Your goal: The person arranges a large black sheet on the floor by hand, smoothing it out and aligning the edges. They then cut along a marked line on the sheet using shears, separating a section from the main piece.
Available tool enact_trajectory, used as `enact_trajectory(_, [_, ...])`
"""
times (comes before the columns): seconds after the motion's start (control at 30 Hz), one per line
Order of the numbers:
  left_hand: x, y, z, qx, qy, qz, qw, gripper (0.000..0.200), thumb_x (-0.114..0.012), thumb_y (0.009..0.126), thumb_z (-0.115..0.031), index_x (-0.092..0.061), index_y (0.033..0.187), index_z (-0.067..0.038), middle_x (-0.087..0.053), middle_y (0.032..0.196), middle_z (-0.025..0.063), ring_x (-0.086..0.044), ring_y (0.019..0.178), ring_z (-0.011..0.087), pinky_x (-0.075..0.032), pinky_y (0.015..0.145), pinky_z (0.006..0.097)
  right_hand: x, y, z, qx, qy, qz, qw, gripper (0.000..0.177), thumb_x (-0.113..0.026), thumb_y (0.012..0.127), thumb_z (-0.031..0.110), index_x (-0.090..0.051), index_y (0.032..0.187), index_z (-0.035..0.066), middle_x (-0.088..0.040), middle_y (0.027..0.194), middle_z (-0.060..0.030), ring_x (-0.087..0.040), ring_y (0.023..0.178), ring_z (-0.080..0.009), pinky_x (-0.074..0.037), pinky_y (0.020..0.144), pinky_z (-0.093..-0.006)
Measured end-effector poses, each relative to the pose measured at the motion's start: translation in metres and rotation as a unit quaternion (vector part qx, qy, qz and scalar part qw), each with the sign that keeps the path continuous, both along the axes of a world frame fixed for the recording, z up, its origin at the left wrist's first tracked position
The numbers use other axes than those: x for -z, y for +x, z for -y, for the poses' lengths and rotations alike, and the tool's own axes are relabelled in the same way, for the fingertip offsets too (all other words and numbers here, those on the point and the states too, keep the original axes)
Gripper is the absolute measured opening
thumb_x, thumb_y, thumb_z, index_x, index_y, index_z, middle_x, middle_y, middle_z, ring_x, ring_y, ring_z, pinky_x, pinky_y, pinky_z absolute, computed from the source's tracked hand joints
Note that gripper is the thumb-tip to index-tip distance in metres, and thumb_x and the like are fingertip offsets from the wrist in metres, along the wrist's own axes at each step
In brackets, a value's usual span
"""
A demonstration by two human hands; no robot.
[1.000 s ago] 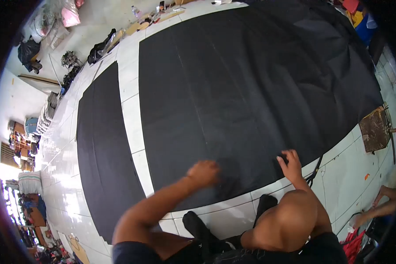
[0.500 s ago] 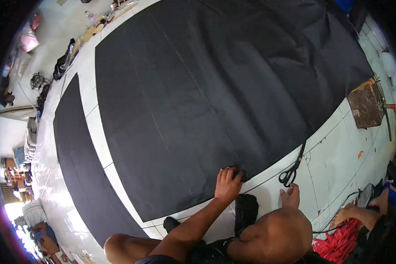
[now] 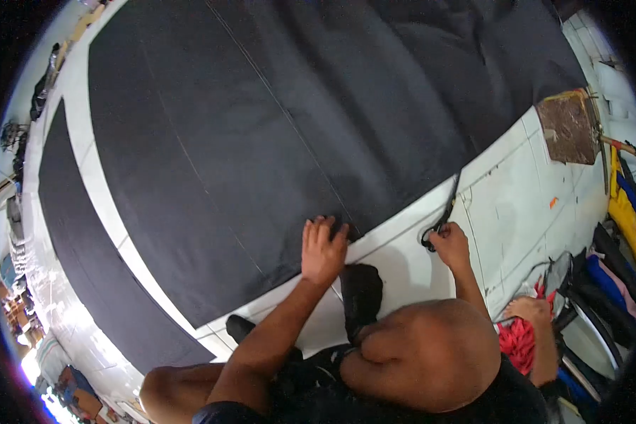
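A large sheet of black fabric (image 3: pixel 212 141) with faint pale lines lies over the white tiled floor. My left hand (image 3: pixel 323 251) rests on its near edge, fingers slightly spread and lying on the cloth beside the end of one line. To the right, my right hand (image 3: pixel 451 244) has its fingers closed at the handles of black scissors (image 3: pixel 449 206). The scissors lie low over the tiles, blades pointing away and their tips at the fabric's edge. A separate narrow black fabric strip (image 3: pixel 109 261) lies to the left, with a band of tile between the two pieces.
A brown flat block (image 3: pixel 569 131) sits at the fabric's right corner. Red strips of material (image 3: pixel 517 345) lie at lower right, beside another person's bare foot (image 3: pixel 526 309). Blue, yellow and black items crowd the right edge. My knee (image 3: pixel 431 353) is raised between my arms.
My right hand has reached forward from just below the scissors and closed on their handles. My left hand stays on the fabric edge. The view has shifted, so everything appears farther left and higher.
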State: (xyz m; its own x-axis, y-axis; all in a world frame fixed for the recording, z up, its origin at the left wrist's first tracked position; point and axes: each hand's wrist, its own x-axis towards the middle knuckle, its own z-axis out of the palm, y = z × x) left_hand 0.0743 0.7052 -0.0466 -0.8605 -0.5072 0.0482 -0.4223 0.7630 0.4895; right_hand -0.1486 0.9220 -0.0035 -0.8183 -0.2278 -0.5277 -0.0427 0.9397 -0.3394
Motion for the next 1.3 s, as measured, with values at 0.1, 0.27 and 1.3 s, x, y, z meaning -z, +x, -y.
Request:
enact_trajectory(0.1, [0.002,0.002,0.001,0.02,0.001,-0.01,1.0,0.022,-0.067,0.08,-0.017,-0.07,0.102,-0.013,-0.056,0.122,0.0121,-0.048,0.126,0.0337,-0.031,0.112,0.0559,0.007,0.016,-0.033,0.126,-0.177,0.197,0.956,0.027,-0.07,0.083,0.013,-0.06,0.104,-0.001,-0.067,0.09,-0.0084,-0.065,0.083,-0.0172,-0.052,0.074,-0.0299])
enact_trajectory(0.27, [0.003,0.004,-0.001,0.046,-0.016,-0.033,0.998,0.014,-0.067,0.08,-0.011,-0.07,0.094,-0.011,-0.061,0.116,0.0113,-0.053,0.122,0.0333,-0.035,0.109,0.058,-0.005,0.092,-0.064,0.194,-0.327,0.34,0.86,0.013,-0.066,0.09,0.006,-0.059,0.102,0.005,-0.065,0.092,-0.0044,-0.063,0.088,-0.013,-0.052,0.075,-0.0275])
enact_trajectory(1.3, [0.006,-0.004,-0.013,0.048,0.021,-0.074,0.996,0.01,-0.07,0.082,-0.009,-0.068,0.092,-0.009,-0.058,0.086,0.0069,-0.06,0.085,0.0264,-0.037,0.109,0.0581,-0.017,0.121,-0.026,-0.01,-0.184,0.377,0.908,0.04,-0.07,0.09,0.043,-0.057,0.095,0.006,-0.053,0.072,0.0015,-0.048,0.067,-0.0075,-0.04,0.06,-0.0265])
